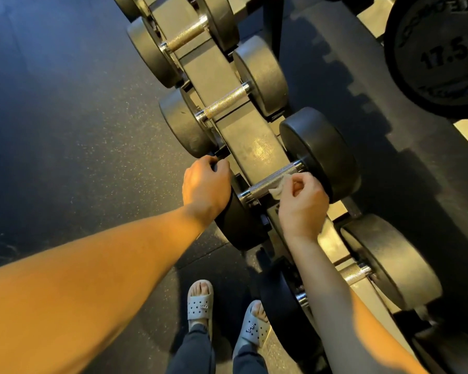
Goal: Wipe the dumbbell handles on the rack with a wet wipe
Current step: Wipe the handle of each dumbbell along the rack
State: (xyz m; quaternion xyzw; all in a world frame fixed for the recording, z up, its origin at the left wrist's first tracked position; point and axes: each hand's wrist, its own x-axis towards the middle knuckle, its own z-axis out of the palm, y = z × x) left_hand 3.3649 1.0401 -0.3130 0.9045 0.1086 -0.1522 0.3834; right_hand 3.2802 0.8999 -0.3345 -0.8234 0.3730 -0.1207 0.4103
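The fingers (297, 182) of the right hand (303, 201) are curled in and pinch a small crumpled white wet wipe (277, 188), with the thumb closed over it. They press the wipe against the near side of the knurled steel handle (268, 180), towards the handle's right end. The fingers (219, 164) of the left hand (206, 184) are curled together over the upper rim of the outer head (238, 225) of the same black round dumbbell (319, 152), and the palm lies on the head's curved face. That head hangs over the front edge of the sloped grey metal rack (249, 139); the dumbbell's other head sits towards the rack's back edge. Both forearms are bare and reach in from the bottom of the view. Further along the rack, beyond the hands, a second dumbbell with a bright knurled handle (224, 101) lies in its own cradle, and a third dumbbell with a duller handle (185, 36) lies past it near the top of the view. On the near side of the right wrist, a fourth dumbbell (389, 260) lies in the next cradle, its handle partly hidden by the right forearm. A large black weight head marked 17.5 (438, 55) sits at the top right corner on a higher shelf. Below the rack's front edge lies dark speckled rubber floor (65, 130), where two feet in grey perforated sandals (200, 303) stand under dark trouser legs.
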